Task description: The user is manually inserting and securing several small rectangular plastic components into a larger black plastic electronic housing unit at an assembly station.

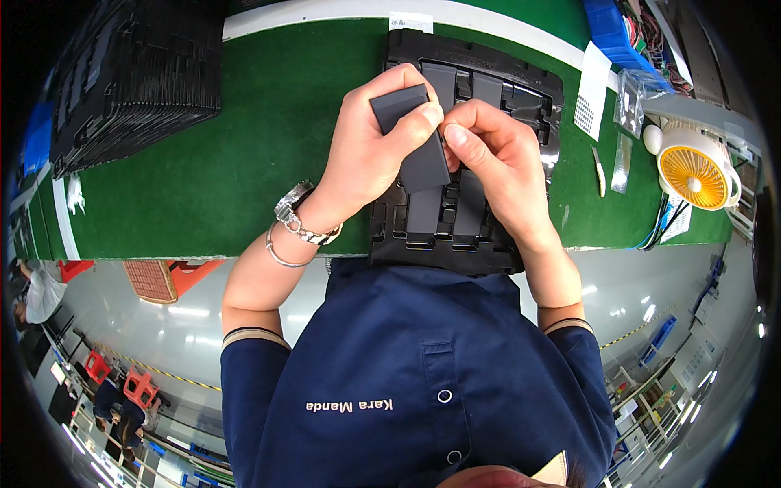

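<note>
A dark grey rectangular block (425,159) is gripped in my left hand (366,154), with the thumb lying across its face and the fingers behind it. Close against the block's right edge, the thumb and forefinger of my right hand (508,163) are pinched together. Whatever sits between those fingertips is too small and covered to name. Beneath both hands lies a black moulded plastic tray (443,259) on the green table. Similar dark grey blocks (469,203) rest in its slots, partly covered by my hands.
At the left stands a tall stack of black trays (138,106). To the right are a printed paper sheet (592,93), clear plastic bags (630,102), a white-handled tool (599,175) and a white fan with a yellow grille (693,172). A blue bin (614,32) holds wires at the far right.
</note>
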A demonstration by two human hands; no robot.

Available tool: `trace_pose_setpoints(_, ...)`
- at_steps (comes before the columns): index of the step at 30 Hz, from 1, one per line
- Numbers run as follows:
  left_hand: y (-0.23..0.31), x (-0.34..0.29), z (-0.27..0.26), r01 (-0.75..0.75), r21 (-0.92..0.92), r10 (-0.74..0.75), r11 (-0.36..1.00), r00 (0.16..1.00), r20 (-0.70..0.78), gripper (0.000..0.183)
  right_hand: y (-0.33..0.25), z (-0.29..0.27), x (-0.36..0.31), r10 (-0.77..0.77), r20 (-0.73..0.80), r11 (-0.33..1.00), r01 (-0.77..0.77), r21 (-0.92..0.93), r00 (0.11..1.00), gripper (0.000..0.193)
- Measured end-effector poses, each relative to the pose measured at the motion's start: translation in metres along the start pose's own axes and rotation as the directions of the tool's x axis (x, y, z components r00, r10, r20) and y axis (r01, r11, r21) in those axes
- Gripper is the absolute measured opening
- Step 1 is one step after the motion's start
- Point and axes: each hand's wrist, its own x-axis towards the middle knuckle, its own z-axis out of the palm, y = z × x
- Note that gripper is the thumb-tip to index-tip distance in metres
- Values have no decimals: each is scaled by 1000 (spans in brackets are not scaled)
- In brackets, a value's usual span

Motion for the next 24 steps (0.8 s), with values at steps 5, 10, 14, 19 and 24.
trace_pose_setpoints(5, 1, 1, 1, 56, -127, -47, 990, 996, 70, 16, 4, -4, 3, -23, 16, 993, 21, 113, 1000, 23)
trace_pose_setpoints(10, 9, 0, 8, 177, -224, -153, 958, 981, 119, 19, 6, -9, 5, 14, 45, 993, -20, 118, 999, 25)
trace_pose_setpoints(14, 9, 2, 7, 213, -110, -196, 971, 970, 144, 20, 2, -11, 4, -2, 24, 1000, 2, -23, 1000, 25)
trace_pose_setpoints(19, 8, 0, 7, 171, -39, -161, 985, 970, 182, 24, 3, -12, 3, -17, 15, 997, 18, -73, 1000, 20)
trace_pose_setpoints(24, 11, 1, 6, 267, -121, -231, 956, 941, 249, 27, 12, -27, 7, 48, 161, 981, -77, 177, 986, 15)
